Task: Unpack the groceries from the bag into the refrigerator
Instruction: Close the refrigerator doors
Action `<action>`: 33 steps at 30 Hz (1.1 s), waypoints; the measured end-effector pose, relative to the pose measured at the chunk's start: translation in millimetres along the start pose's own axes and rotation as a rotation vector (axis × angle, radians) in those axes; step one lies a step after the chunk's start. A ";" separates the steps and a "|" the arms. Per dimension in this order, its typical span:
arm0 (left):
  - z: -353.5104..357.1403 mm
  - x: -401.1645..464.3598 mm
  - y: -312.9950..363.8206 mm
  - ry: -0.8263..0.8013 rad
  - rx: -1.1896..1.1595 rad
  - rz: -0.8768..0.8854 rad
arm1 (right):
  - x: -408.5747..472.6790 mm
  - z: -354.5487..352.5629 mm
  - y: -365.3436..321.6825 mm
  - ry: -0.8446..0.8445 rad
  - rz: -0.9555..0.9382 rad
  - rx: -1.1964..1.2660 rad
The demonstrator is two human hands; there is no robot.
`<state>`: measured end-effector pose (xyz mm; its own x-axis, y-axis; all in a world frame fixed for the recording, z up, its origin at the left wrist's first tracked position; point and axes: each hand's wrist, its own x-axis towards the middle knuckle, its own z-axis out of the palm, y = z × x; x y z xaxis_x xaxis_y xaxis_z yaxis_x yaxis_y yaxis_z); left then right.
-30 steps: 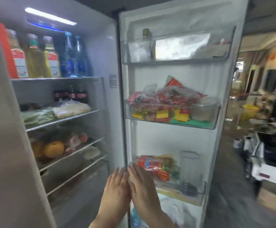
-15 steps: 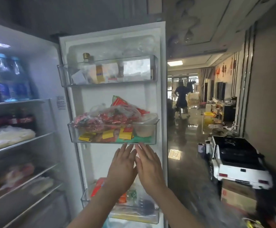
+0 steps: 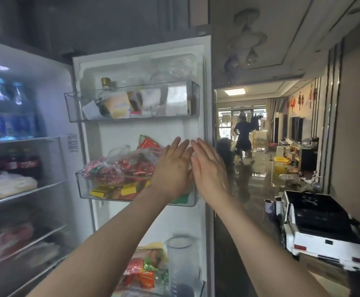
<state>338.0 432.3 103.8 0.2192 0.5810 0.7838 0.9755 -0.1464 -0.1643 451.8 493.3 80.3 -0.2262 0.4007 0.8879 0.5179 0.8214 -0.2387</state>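
Change since a second ago: both hands are rising from the bottom door bin to the middle one, and the view is swinging right, off the shelves and onto the door.

Refrigerator door [image 3: 114, 146]: standing wide open, its inner face behind the fingertips and its free edge just right of them.

Refrigerator shelves [image 3: 22, 189]: lying well left of the fingers, carrying water bottles [image 3: 11, 110], cola bottles and bagged food, partly blurred.

Middle door bin [image 3: 84, 185]: sitting under and left of the left palm, holding a clear bag of red-wrapped snacks [image 3: 119, 168]. Top door bin [image 3: 131, 103] above the fingertips; bottom door bin below the forearms, holding packets [image 3: 144, 273] and a clear cup.

Grocery bag: not appearing in view.

Left hand [image 3: 172, 170]: fingers straight and lightly spread, grasping nothing; whether the palm is touching the bin or bag cannot be told.

Right hand [image 3: 209, 170]: fingers straight and together, empty, thumb side meeting the left hand, hovering by the door edge.

Step in hand, as judged: closing the door. Advice: be pressing flat-palmed near the free edge, keeping fingers off the bin rim and checking that the snack bag is clearing the shelves.
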 end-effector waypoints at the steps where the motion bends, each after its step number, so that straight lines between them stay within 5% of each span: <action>1: 1.0 7.6 -1.5 0.006 0.013 0.012 | 5.5 -2.2 3.8 0.000 0.005 0.004; 8: 9.4 56.8 -3.2 0.038 0.182 0.223 | 30.1 -8.4 32.6 0.046 0.124 0.113; 16: 30.3 88.0 -9.1 -0.189 0.575 0.406 | 20.5 -1.7 62.9 -0.099 0.323 0.144; 24: 25.2 89.5 -19.5 -0.248 0.789 0.517 | 12.2 2.3 67.5 -0.163 0.341 0.106; 33: -0.5 69.2 -35.7 -0.140 0.676 0.619 | -0.3 4.0 49.7 -0.180 0.316 0.072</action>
<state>318.3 477.3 164.2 0.6619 0.6531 0.3679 0.4785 0.0096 -0.8780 474.3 535.7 66.6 -0.2091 0.6986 0.6843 0.5270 0.6699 -0.5229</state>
